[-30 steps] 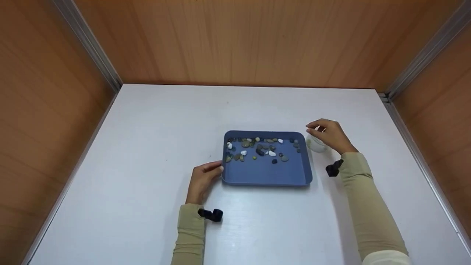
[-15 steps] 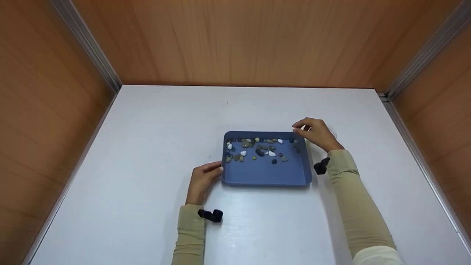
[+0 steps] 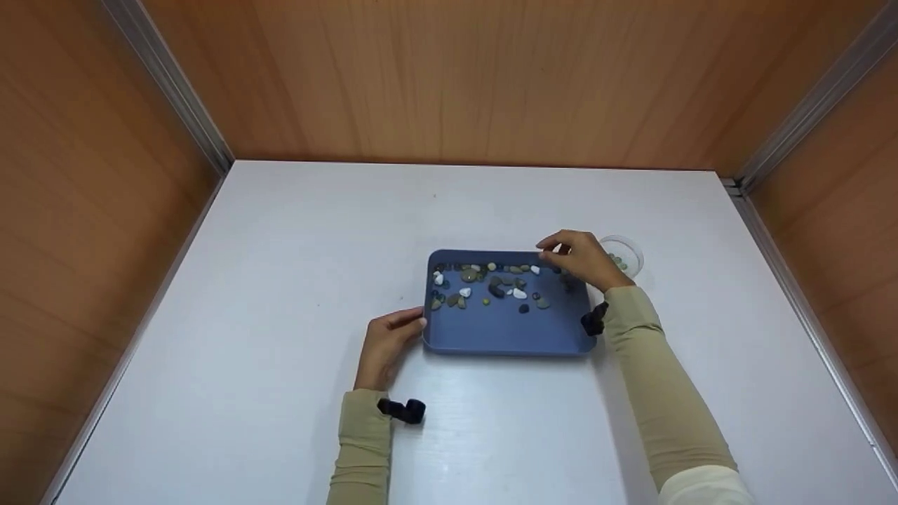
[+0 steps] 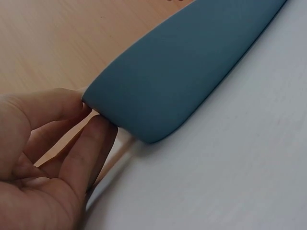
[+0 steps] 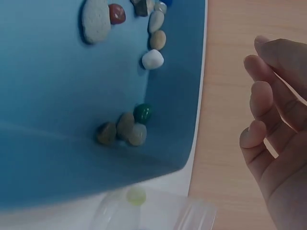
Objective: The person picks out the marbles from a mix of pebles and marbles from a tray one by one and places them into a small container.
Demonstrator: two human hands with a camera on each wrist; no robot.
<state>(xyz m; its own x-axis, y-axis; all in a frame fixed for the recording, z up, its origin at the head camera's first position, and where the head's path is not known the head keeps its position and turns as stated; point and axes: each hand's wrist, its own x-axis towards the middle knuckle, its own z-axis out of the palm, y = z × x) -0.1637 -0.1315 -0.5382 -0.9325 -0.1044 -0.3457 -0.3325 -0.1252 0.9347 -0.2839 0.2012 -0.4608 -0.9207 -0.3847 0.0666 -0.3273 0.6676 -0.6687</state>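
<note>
Panels of wood grain (image 3: 449,81) wall in three sides of a white tabletop (image 3: 295,238), with grey metal strips (image 3: 175,88) at the corners. Two khaki sleeves (image 3: 663,382) reach in from the near edge, each with a small black wrist camera (image 3: 403,410). Between them lies a blue rectangular tray (image 3: 508,333), flat on the tabletop

Left hand (image 3: 382,347) is at the tray's left side, thumb and finger apart, their tips touching the outside of its wall — a touch, not a grip. Right hand (image 3: 579,259) hovers over the far rim near the right corner, fingers loosely bent, thumb and forefinger close together; nothing shows between them

Clear round cup (image 3: 630,247) stands just beyond the right hand, near the tray's right side, with pale green beads (image 3: 616,261) inside

Pebbles fill the far half of the tray, some lined along its far wall, others scattered. Biggest in the right wrist view is a long grey stone (image 5: 96,20), touching a small red stone (image 5: 117,14). Smaller still — a glossy green marble (image 5: 142,113) among the corner pebbles, and a yellow marble (image 3: 485,301) near the middle of the tray
</note>
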